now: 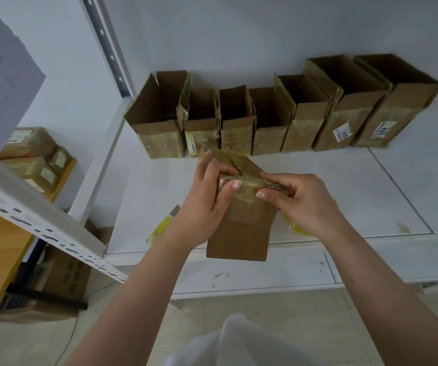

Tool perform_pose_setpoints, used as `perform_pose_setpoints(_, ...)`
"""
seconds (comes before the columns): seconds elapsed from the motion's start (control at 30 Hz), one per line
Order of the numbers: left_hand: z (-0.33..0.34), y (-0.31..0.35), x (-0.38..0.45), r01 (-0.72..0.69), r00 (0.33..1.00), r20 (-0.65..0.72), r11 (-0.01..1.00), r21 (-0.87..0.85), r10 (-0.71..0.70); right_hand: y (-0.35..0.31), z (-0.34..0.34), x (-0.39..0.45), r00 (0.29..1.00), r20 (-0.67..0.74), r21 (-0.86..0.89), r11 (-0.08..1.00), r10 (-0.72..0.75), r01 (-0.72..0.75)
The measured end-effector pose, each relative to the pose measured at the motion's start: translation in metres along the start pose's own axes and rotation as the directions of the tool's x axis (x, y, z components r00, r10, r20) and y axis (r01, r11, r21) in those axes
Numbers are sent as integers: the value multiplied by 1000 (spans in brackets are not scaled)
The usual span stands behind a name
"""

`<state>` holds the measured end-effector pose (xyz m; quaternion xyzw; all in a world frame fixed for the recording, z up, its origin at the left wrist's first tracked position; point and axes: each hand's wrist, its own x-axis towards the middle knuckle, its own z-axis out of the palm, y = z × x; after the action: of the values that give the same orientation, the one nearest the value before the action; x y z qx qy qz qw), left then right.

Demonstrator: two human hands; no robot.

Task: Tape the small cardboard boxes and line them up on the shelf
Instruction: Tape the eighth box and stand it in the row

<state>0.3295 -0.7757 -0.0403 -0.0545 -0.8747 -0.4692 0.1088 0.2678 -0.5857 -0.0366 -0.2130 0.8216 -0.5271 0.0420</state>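
Observation:
A small cardboard box point(241, 231) is held over the front of the white shelf point(371, 196), its upper end covered in yellowish clear tape. My left hand point(207, 199) grips the box's left top edge, thumb on the taped face. My right hand point(299, 199) pinches the right top edge, thumb pressed on the tape. Behind, several open cardboard boxes point(239, 120) stand in a row along the back wall, from a wide one point(159, 120) at the left to a labelled one point(394, 107) at the right.
A yellow tape roll point(299, 228) lies on the shelf, mostly hidden under my right wrist. A yellowish item point(162, 228) lies by my left wrist. A perforated shelf upright point(43, 220) crosses the left. Taped boxes point(33, 159) sit on a wooden surface at the left.

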Motion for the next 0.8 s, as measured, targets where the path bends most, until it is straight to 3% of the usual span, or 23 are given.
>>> perform_pose_setpoints(0.2,-1,6,5,-4,983,-181,998,65,16,2,-6,2,994,-113,2,1000,0,0)
perform_pose_setpoints(0.33,1,7,6,-23,978,-206,996,85,40,1,-3,1,964,-218,-137,983,-149,121)
perform_pose_setpoints(0.5,2,4,4,8,976,-218,999,36,0,0,-1,-1,964,-194,-66,983,-179,169)
perform_pose_setpoints(0.63,-6,3,4,31,969,-245,998,-55,-43,-1,-10,-3,968,-193,157,969,-161,192)
perform_pose_setpoints(0.8,-7,11,3,20,971,-230,987,-158,-56,-5,-2,-2,956,-114,75,957,-270,279)
